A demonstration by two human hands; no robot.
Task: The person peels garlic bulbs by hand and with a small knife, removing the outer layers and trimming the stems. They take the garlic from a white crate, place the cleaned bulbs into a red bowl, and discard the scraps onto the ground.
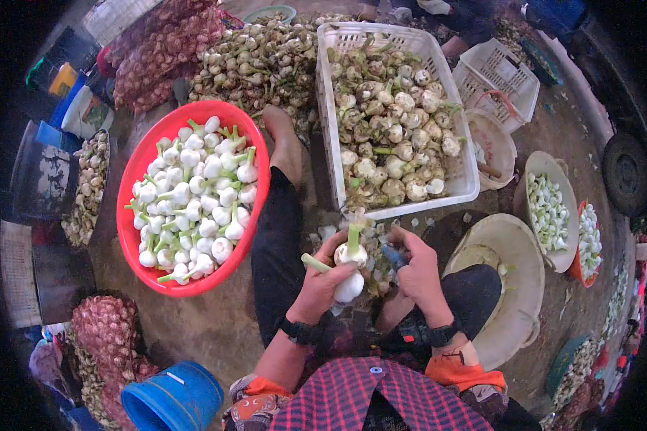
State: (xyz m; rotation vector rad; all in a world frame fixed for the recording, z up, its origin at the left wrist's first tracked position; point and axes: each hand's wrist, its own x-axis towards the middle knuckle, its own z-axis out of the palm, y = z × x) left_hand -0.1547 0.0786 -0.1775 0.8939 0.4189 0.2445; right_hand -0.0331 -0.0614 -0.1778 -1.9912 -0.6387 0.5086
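My left hand (322, 286) holds two garlic bulbs together. One bulb (351, 254), with its green stem pointing up, still has some brownish skin; below it is a clean white bulb (349, 287) whose stem points left. Just to the right, my right hand (415, 269) is closed around a small blue-handled tool (392, 256), its far end hard to make out. A red basin (122, 215) full of white trimmed garlic stands to the left. Beyond my hands, a white crate (469, 188) holds unpeeled, dirty bulbs.
Right of my knee is a large cream basin (528, 287). A blue bucket (176, 399) stands at the lower left near red net sacks (108, 327). More garlic basins (568, 183) line the right. Another person's arm (454, 47) shows beyond the crate.
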